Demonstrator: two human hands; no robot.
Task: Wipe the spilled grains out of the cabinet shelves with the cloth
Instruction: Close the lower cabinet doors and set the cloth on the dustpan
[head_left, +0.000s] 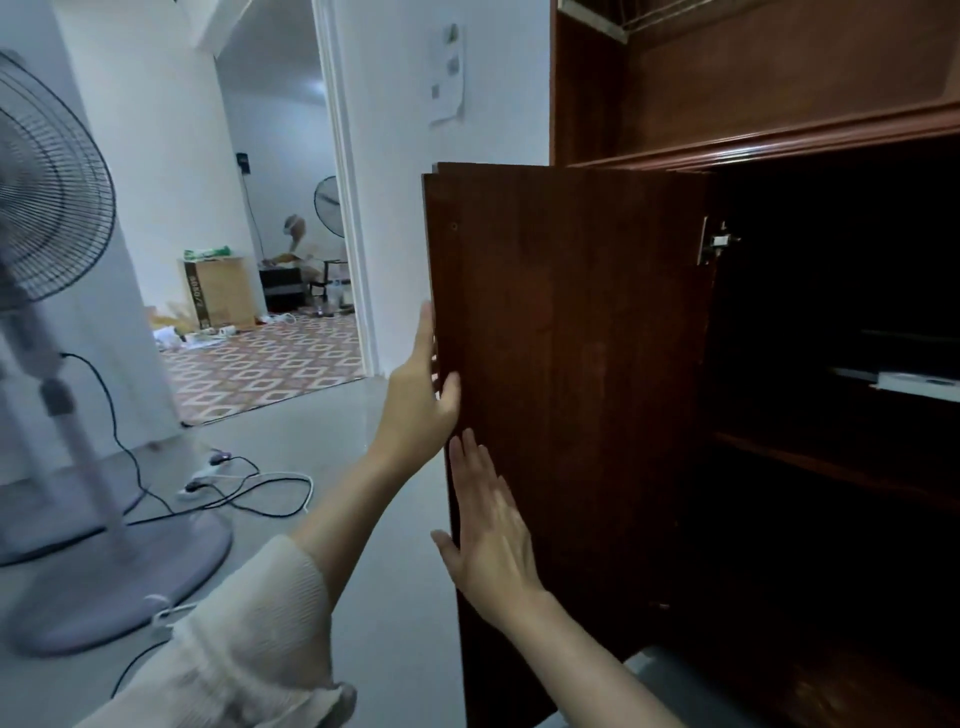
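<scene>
Early stage, no wiping begun. Cabinet door (571, 364) stands open. Left grip (421, 384) pinches door's left edge, thumb on face. Right grip (488, 535) released, flat on door. Cloth not in view. Shelves (831, 470) at right dark; grains can't tell.

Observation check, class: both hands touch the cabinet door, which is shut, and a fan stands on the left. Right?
No: the head view shows the cabinet door open. The left hand and right hand touch it, and the fan stands on the left.
</scene>
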